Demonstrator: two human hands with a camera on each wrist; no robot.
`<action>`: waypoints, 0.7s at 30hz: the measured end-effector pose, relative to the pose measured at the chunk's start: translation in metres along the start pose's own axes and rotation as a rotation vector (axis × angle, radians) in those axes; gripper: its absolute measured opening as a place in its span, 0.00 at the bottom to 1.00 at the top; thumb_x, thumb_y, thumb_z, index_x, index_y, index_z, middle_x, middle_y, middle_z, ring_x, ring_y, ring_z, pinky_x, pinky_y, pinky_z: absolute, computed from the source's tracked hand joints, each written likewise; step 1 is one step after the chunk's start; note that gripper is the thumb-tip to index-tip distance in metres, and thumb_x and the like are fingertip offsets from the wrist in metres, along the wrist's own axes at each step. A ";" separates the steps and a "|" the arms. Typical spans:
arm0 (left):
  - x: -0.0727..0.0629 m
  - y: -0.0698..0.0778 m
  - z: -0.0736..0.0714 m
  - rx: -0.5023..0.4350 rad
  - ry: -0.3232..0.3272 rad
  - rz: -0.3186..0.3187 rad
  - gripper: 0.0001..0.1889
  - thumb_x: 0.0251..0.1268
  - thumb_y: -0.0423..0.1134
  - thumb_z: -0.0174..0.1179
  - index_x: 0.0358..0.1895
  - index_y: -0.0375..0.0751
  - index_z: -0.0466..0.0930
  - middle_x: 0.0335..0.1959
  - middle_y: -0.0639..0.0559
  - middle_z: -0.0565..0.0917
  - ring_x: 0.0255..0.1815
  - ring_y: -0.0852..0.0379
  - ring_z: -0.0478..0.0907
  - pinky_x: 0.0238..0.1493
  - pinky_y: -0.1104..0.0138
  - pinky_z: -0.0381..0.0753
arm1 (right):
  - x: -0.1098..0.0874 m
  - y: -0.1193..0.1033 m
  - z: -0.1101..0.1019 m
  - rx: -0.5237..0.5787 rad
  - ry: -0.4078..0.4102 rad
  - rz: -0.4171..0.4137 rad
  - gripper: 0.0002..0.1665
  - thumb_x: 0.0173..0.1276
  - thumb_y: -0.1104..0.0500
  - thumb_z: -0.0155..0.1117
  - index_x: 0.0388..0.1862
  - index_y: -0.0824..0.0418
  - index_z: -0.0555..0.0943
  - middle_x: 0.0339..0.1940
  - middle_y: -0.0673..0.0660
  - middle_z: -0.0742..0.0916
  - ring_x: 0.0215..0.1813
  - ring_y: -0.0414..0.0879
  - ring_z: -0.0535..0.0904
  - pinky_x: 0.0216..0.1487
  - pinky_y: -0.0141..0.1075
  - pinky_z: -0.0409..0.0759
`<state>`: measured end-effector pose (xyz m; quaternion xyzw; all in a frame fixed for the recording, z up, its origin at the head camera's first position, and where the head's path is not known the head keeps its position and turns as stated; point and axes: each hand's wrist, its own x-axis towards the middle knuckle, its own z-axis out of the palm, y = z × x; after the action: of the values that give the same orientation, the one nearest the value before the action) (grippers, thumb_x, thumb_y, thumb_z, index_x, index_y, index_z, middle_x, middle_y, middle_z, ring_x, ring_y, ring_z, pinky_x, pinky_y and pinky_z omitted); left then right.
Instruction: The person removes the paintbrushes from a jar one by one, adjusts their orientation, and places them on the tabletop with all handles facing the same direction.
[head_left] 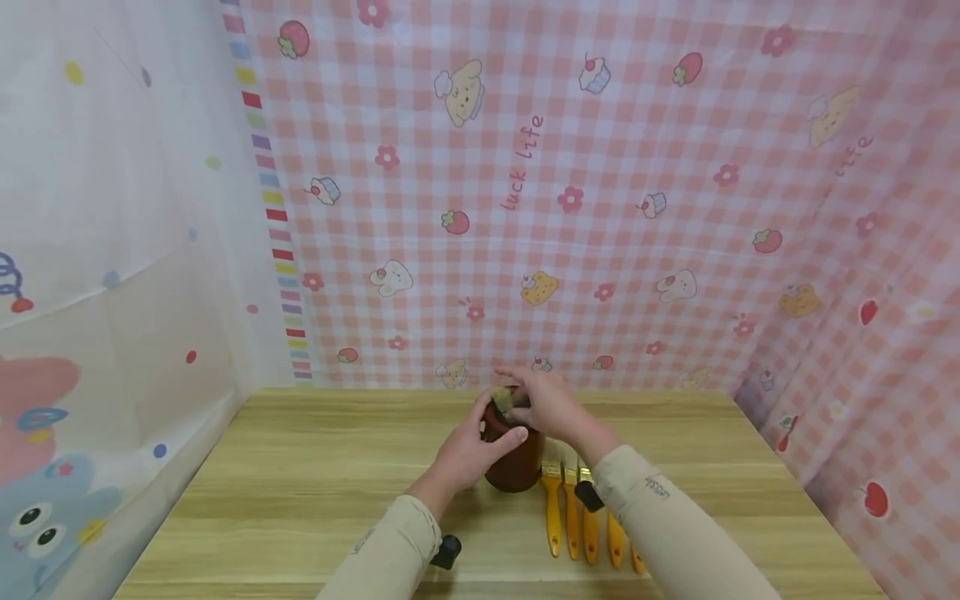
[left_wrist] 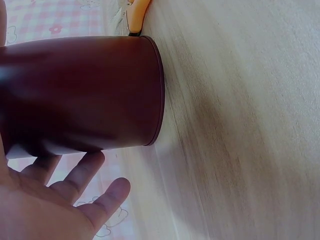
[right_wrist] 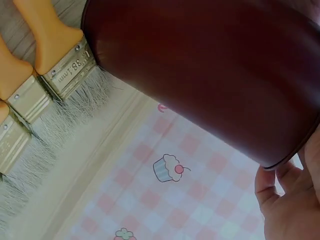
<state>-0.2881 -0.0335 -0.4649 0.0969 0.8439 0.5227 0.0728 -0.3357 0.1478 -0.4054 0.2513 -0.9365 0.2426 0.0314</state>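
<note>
A dark red-brown cylindrical pen holder (head_left: 516,467) is on the table, its mouth upward. My left hand (head_left: 467,450) grips it near the rim, thumb across the near side; in the left wrist view, that hand's lower fingers (left_wrist: 82,175) spread along the wall. At the mouth, my right hand (head_left: 551,404) reaches in from the right, and its fingers pinch an olive-beige, soft-looking piece (head_left: 502,401) whose kind is unclear. Some right fingertips are hidden inside the holder. The right wrist view shows the right hand (right_wrist: 292,200) by the holder's rim.
Several paintbrushes (head_left: 553,510) with yellow handles lie in a row just right of the holder, partly beneath the right forearm. Their pale bristles (right_wrist: 85,100) point toward the back. A pink checked curtain (head_left: 420,250) hangs behind the wooden table (head_left: 315,483).
</note>
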 end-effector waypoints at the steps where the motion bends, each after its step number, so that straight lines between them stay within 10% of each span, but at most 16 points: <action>1: 0.000 0.000 0.000 -0.002 0.001 0.001 0.51 0.65 0.78 0.62 0.87 0.76 0.46 0.85 0.42 0.64 0.82 0.33 0.67 0.75 0.33 0.71 | -0.001 -0.001 0.000 -0.024 0.004 -0.011 0.42 0.70 0.64 0.77 0.81 0.47 0.74 0.53 0.54 0.92 0.51 0.49 0.89 0.55 0.49 0.89; 8: 0.001 -0.004 -0.001 0.001 -0.004 0.018 0.51 0.66 0.77 0.62 0.87 0.76 0.45 0.87 0.44 0.62 0.82 0.33 0.67 0.74 0.34 0.73 | -0.005 0.002 0.000 -0.066 0.039 -0.062 0.45 0.70 0.62 0.78 0.82 0.45 0.72 0.47 0.53 0.92 0.48 0.48 0.89 0.59 0.51 0.87; 13: 0.001 -0.003 0.000 0.005 -0.001 0.033 0.49 0.67 0.75 0.62 0.86 0.79 0.46 0.85 0.43 0.64 0.80 0.32 0.70 0.72 0.34 0.75 | -0.007 0.006 -0.019 0.221 0.076 0.003 0.45 0.74 0.62 0.74 0.85 0.48 0.65 0.41 0.57 0.92 0.40 0.48 0.89 0.39 0.42 0.88; 21: 0.003 -0.004 0.001 0.003 0.026 0.033 0.48 0.65 0.76 0.64 0.84 0.84 0.49 0.84 0.43 0.68 0.82 0.34 0.68 0.74 0.34 0.74 | -0.019 0.021 -0.081 0.634 0.325 0.158 0.44 0.75 0.60 0.73 0.84 0.52 0.63 0.44 0.62 0.92 0.40 0.52 0.92 0.45 0.40 0.92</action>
<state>-0.2909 -0.0336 -0.4690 0.1041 0.8439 0.5237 0.0530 -0.3346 0.2108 -0.3467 0.1337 -0.8141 0.5592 0.0814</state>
